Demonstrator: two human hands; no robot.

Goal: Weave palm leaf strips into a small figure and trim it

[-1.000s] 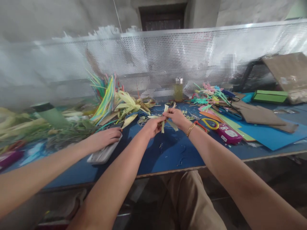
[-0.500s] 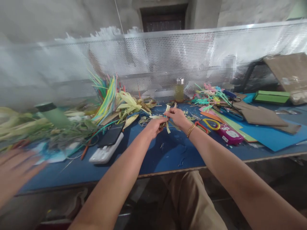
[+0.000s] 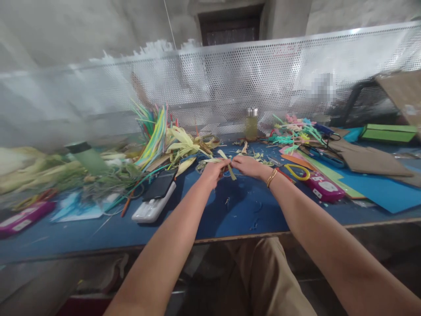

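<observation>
Because the pale husk strips (image 3: 233, 174) look thin, they could split if I pull too hard, or slide loose if my pinch slackens. They sit over the blue desk (image 3: 238, 219), pinched in my left hand (image 3: 213, 170); my right hand (image 3: 251, 167) meets it at the tips, though whether gripping I cannot tell; both forearms (image 3: 176, 232) reach forward, angled inward

Pale strip (image 3: 233, 173) partly hidden
</observation>
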